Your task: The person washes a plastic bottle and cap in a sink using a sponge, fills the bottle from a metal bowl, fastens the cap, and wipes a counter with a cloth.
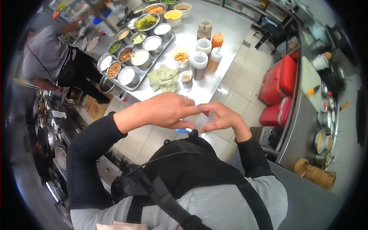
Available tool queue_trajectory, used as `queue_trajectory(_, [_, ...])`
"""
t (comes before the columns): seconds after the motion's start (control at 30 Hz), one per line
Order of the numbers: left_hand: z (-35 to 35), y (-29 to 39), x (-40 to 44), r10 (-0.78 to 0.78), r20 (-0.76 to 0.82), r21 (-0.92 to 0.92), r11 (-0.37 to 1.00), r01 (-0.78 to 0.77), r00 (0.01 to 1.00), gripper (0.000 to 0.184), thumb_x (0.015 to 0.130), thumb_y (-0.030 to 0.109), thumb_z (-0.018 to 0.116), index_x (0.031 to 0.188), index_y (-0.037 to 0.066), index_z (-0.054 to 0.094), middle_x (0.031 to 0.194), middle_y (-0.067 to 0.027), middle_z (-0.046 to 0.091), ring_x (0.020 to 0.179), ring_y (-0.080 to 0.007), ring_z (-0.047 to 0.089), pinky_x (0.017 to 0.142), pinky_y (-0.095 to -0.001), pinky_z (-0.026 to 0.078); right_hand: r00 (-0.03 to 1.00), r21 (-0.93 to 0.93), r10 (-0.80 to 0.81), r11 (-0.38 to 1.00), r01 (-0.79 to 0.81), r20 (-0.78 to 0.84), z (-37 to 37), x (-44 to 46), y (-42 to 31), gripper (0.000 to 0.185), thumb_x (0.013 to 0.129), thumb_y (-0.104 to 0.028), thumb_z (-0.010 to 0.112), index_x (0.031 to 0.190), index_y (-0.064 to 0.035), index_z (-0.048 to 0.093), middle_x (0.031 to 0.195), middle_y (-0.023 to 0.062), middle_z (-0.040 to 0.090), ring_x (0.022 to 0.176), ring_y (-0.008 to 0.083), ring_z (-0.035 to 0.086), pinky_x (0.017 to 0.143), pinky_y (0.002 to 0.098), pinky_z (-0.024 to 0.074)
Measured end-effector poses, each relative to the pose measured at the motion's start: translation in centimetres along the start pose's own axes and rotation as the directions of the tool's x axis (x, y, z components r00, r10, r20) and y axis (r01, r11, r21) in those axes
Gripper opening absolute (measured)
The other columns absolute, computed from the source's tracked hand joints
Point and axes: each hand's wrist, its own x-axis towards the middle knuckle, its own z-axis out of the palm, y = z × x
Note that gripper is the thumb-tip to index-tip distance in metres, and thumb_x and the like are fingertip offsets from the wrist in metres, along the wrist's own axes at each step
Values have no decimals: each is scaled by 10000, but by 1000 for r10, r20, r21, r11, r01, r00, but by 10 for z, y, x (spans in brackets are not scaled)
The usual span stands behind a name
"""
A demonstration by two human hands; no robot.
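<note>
Close to my chest, both hands grip a translucent whitish plastic container; whether it is a cup or a lidded tub I cannot tell. My left hand reaches over its left side, fingers along the top and thumb below. On the other side, my right hand curls its thumb and fingers around the edge. Something dark red shows by the right fingertips. Just beyond the hands, on the steel table, are a crumpled green cloth, a small jar and a white tub of cubed food.
Squeeze bottles stand at the table's right side. A tray carries several metal pots. A co-worker stands at left. Red bins sit under the right-hand counter, which holds a cutting board and an orange-handled knife.
</note>
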Motion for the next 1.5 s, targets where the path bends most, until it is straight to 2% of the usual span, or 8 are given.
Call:
queue_trajectory(0.13, [-22, 2, 23, 36, 185, 90, 995, -54, 982, 600, 812, 402, 731, 1285, 91, 530, 937, -122, 618, 848, -347, 644, 701, -455, 513, 993, 20, -35, 999, 33, 108, -32, -4, -9, 624, 675, -239, 857, 1229, -63, 628, 1036, 84, 688, 888, 178, 615, 794, 321, 489])
queue_trajectory(0.3, [-36, -22, 7, -156, -269, -24, 988, 155, 950, 922, 740, 381, 822, 1488, 99, 362, 1320, -173, 552, 1122, -354, 593, 923, -407, 491, 939, 69, 51, 997, -29, -339, -107, -23, 32, 649, 726, -97, 836, 1305, -17, 555, 1167, 73, 657, 1077, 175, 614, 969, 336, 469])
queue_trajectory(0.6, [135, -54, -179, -818, -354, -541, 574, 614, 453, 538, 832, 130, 760, 1325, 55, 560, 1150, -120, 657, 1051, -219, 645, 920, -328, 496, 657, 19, 54, 998, -59, -752, -223, 77, 177, 547, 767, -161, 821, 1211, -5, 543, 1141, 107, 653, 1019, 202, 653, 868, 339, 524])
queue_trajectory(0.83, [270, -8, -315, -969, -241, -845, 179, 504, -60, 443, 850, 80, 738, 1262, 26, 586, 996, -70, 644, 894, -128, 607, 820, -282, 517, 564, -232, -10, 917, -324, -826, -235, 123, 254, 602, 745, -282, 854, 1197, 8, 582, 1132, 144, 668, 1028, 272, 663, 875, 364, 525])
queue_trajectory(1.0, [409, 47, -412, -911, -172, -896, -13, 443, -375, 427, 856, 84, 732, 1248, 10, 581, 926, -49, 654, 845, -118, 608, 765, -262, 510, 180, -283, -246, 933, -221, -952, -134, 74, 149, 178, 910, -169, 702, 893, 3, 661, 784, 19, 630, 704, 108, 548, 654, 264, 474])
queue_trajectory(1.17, [490, 88, -495, -942, 293, -877, -196, -438, -165, 373, 901, 176, 653, 1227, 6, 590, 924, -69, 677, 784, -165, 626, 745, -317, 519, 912, -296, -214, 949, 110, -349, 66, 125, 63, 195, 911, -89, 635, 1099, -65, 681, 1165, 162, 651, 891, 241, 675, 797, 332, 537])
queue_trajectory(1.3, [446, 39, -474, -950, 141, -928, -225, 296, -280, 377, 853, 29, 547, 1227, 6, 590, 863, -72, 651, 771, -156, 630, 741, -288, 522, 957, -596, 135, 757, -267, -257, 107, 204, 52, 580, 845, -27, 574, 1402, -123, 444, 1381, 330, 438, 1066, 468, 602, 886, 469, 520])
queue_trajectory(1.5, [339, -11, -456, -955, -249, -929, 189, 317, -160, 351, 875, 10, 574, 1225, 5, 595, 882, -51, 671, 814, -140, 645, 737, -263, 516, 879, -742, 322, 477, -472, -352, 131, 240, 102, 364, 837, -121, 586, 1184, -23, 536, 1089, 336, 595, 891, 481, 650, 811, 512, 534])
